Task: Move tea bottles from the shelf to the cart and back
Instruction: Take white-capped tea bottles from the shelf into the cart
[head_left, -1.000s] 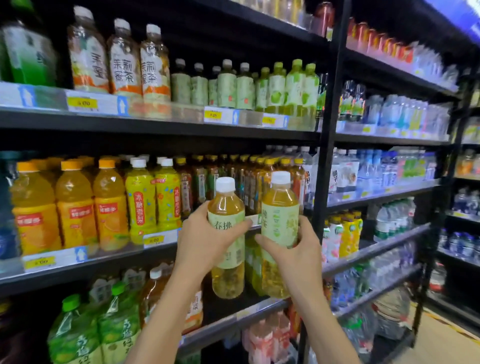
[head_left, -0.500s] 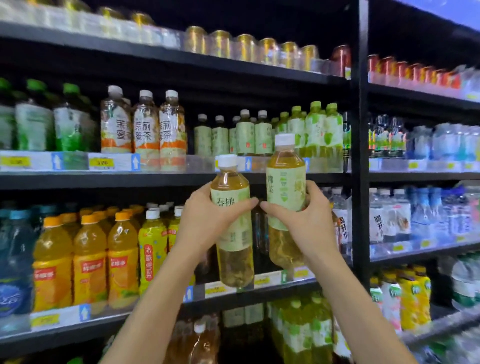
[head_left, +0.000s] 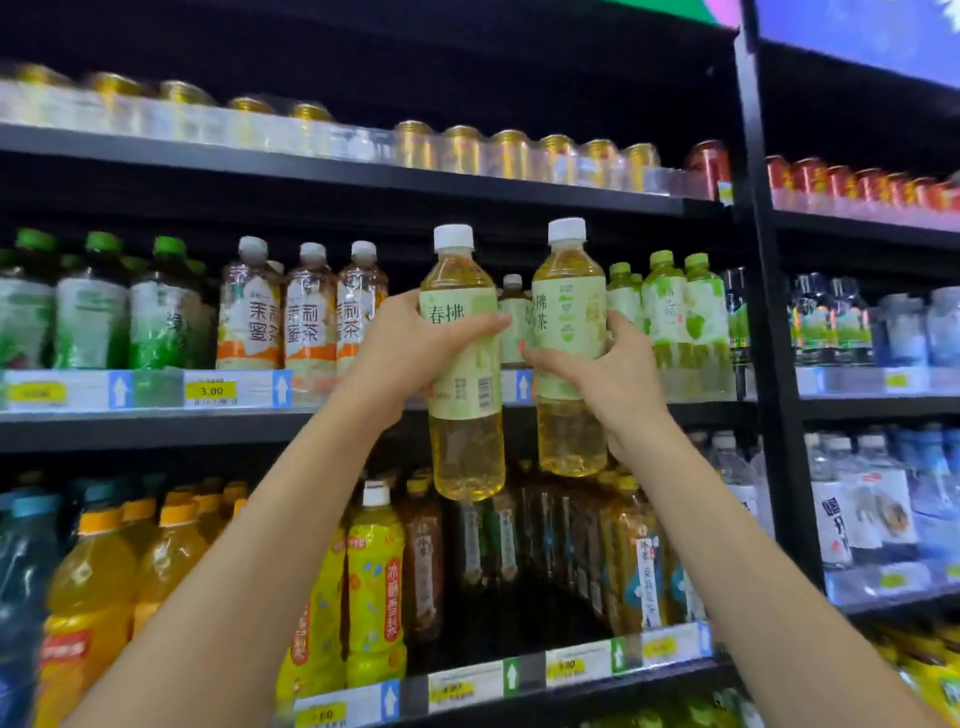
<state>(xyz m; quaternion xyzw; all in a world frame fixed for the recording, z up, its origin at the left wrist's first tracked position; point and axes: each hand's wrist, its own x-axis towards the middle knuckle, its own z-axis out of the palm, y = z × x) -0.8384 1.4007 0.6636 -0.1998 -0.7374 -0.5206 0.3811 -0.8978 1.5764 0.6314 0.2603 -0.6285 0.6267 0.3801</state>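
Head view: left hand (head_left: 410, 348) is gripping left bottle (head_left: 467, 452) round its label, thumb lying across the front. Right hand (head_left: 608, 374) is gripping right bottle (head_left: 569, 306) from the right side, thumb tip curling onto the label's left edge. Both grips are closed tight on the bottles.

Both bottles are hanging upright in the air, white caps up and pale yellow tea inside. They are just beside each other with a narrow gap between, right bottle sitting slightly higher. They are crossing in front of the middle shelf (head_left: 156, 428) front edge, caps above it and bases below, neither resting on it.

A small bottle (head_left: 513, 312) is standing on that shelf, showing through the gap. Orange-label bottles (head_left: 306, 317) are standing in a row along the front edge left of the hands, with dark green-cap bottles (head_left: 93, 312) toward the left end. Light-green bottles (head_left: 685, 317) are standing right of right bottle, near the post (head_left: 769, 364). A price tag (head_left: 210, 391) reading 3.00 is sitting on the edge strip.

Gold cans (head_left: 467, 150) are lining the top shelf edge, with red cans (head_left: 841, 182) past the post. Orange juice bottles (head_left: 88, 597) and yellow bottles (head_left: 374, 587) are standing on the lower shelf's left part, under the left forearm.
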